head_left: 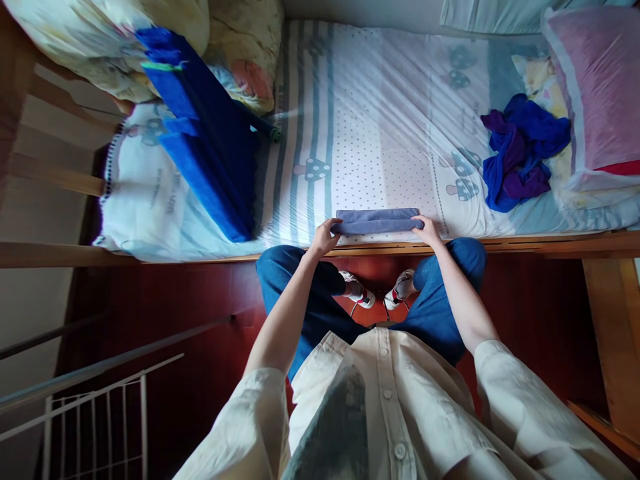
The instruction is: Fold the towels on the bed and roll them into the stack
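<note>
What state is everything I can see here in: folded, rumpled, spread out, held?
Gray-blue cloth: folded into a narrow strip, at the bed's near edge.
Left hand: closed on the strip's left end.
Right hand: closed on its right end.
Bright blue cloth: folded in layers, lying on the bed.
Blue and purple cloth: crumpled in a heap.
Bedsheet: spread out, creased in places.

Grey-blue cloth [376,227], plain, folded to a narrow strip; lower band doubled over. Runs left to right, just right of frame centre.
</note>
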The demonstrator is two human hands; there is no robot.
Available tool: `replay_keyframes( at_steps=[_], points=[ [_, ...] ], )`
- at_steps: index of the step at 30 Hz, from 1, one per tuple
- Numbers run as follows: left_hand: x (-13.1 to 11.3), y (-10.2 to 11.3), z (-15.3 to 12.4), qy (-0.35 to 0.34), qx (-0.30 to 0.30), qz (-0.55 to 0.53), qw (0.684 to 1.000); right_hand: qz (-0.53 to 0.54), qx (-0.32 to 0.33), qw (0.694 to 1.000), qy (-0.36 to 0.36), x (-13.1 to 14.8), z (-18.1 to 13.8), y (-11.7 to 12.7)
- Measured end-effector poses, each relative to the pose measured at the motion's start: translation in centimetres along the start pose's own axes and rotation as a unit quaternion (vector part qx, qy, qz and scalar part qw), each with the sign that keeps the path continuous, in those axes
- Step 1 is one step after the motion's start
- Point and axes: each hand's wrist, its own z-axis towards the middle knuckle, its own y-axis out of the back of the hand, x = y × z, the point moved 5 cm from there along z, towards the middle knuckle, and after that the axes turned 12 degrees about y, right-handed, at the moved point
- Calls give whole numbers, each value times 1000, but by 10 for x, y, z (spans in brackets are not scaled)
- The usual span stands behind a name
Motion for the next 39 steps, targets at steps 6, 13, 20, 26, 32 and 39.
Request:
replay_keyframes(
  at_steps=[6,13,20,26,32,39],
  points=[
    [11,-3,17,82,-47,-179,979,143,-110,983,-45,-21,17,-9],
    [17,-8,30,166,-63,-79,981,61,-118,986,-101,-29,17,-10],
    [15,-14,37,200,-57,-11,978,-6,-115,983,-144,-20,9,-11],
    [12,-11,34,217,-64,-30,974,-16,-109,980,-164,-18,9,-11],
    [13,-8,31,222,-69,-38,972,-13,-108,980,-168,-20,6,-9],
    [11,-7,29,220,-80,-43,971,-28,-111,982,-154,-19,5,-8]
  ],
)
